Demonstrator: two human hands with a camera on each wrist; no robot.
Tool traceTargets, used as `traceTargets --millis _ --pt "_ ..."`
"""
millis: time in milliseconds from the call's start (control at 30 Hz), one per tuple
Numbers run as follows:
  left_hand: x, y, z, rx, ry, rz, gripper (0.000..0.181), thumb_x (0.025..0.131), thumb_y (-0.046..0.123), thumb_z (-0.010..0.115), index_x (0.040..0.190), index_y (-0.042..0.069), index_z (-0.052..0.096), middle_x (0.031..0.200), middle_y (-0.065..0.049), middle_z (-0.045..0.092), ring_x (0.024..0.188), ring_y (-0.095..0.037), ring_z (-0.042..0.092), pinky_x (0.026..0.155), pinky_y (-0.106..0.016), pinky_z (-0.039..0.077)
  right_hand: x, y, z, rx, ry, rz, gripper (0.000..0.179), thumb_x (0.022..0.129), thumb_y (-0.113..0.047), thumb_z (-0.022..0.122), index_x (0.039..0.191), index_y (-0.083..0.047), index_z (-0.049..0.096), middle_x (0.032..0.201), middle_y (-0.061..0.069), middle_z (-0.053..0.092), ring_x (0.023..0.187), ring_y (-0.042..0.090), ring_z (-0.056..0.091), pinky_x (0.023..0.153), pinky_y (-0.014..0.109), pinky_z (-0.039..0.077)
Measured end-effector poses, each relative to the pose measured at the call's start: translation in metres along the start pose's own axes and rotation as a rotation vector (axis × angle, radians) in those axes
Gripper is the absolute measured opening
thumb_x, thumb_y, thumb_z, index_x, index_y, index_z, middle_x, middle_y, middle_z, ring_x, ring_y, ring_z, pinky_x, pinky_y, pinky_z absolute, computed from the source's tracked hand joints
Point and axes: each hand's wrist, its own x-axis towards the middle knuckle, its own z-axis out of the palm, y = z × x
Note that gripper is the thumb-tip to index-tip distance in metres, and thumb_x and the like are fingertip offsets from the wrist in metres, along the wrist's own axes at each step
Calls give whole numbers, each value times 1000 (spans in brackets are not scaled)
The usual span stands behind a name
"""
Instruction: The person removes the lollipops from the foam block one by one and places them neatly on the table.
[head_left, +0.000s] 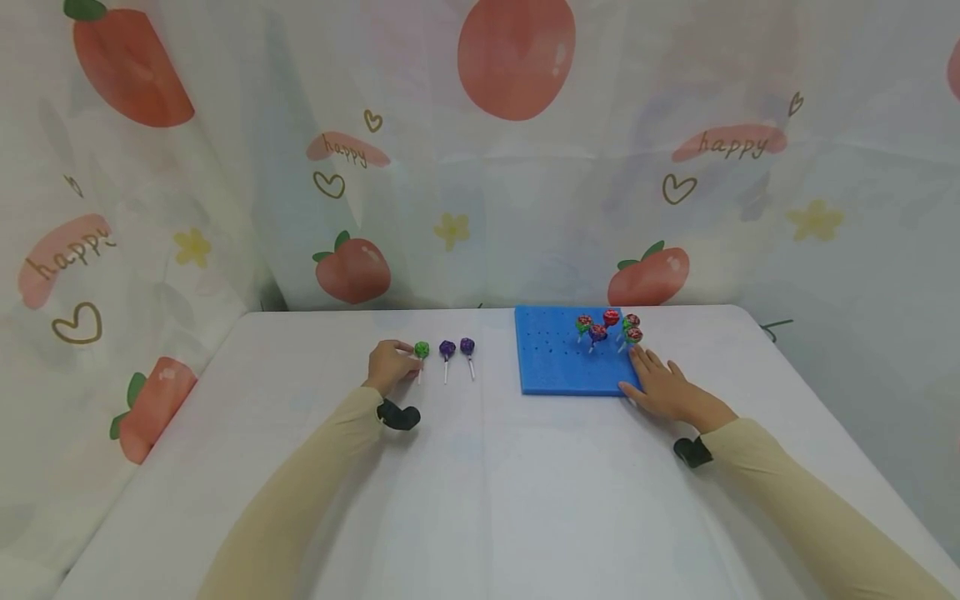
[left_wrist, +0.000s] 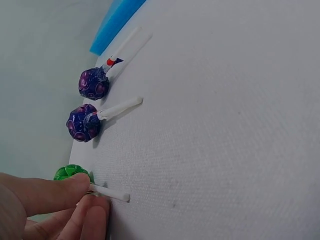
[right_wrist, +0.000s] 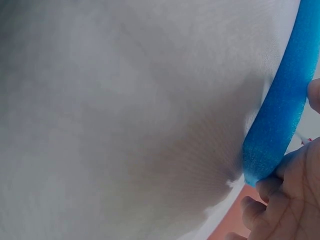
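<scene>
At the left of the table, my left hand pinches a green-wrapped lollipop between thumb and fingers, just below its head. Its white stick points toward the table's front. Two purple-wrapped lollipops lie beside it, a nearer one and a farther one. My right hand rests against the right edge of a blue perforated foam board, its fingers extended and its thumb at the front right corner. Several lollipops stand upright in the board, among them a red one and a purple-red one.
A white cloth covers the table. Behind it hangs a pale curtain printed with peaches and hearts. Rows of small holes mark the left part of the board.
</scene>
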Motion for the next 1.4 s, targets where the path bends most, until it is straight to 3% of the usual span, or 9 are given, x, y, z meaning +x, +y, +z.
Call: traceTargets --millis 267,600,767,1000,1267,1400 --pt "-1 2 -8 43 -6 36 36 80 17 70 113 2 64 90 -13 69 68 -12 58 65 -20 47 0 -1 0 10 2 -1 81 97 -43 42 142 17 13 150 36 9 136 55 10 108 71 8" --pt "1 9 -18 -54 -28 26 28 86 15 61 111 2 67 118 -16 63 81 -20 68 71 -25 57 -1 -3 -1 0 2 4 79 97 -41 42 142 17 13 150 36 9 136 55 11 108 70 8" --pt "2 15 -17 -91 -45 44 29 87 16 59 111 2 67 118 -16 64 88 -23 68 77 -27 57 -2 -3 -2 0 3 6 80 96 -42 43 142 17 14 150 37 10 136 55 11 108 70 9" --pt "4 27 -7 -130 -57 81 30 88 23 62 109 4 69 110 -16 68 87 -23 69 77 -27 58 -2 -2 -2 4 4 -1 81 96 -44 43 142 16 15 150 36 10 136 55 11 108 70 9" --pt "0 45 16 -146 -88 115 35 90 30 62 112 3 67 109 -15 70 91 -25 70 83 -32 57 -2 0 0 -5 12 3 82 95 -45 44 142 16 15 150 36 11 136 55 12 108 70 10" --pt "-2 55 29 -151 -103 174 35 91 31 60 112 5 67 108 -13 70 95 -24 69 89 -36 54 -2 -1 0 -5 14 3 81 96 -44 44 142 16 16 150 36 11 136 54 12 108 70 10"
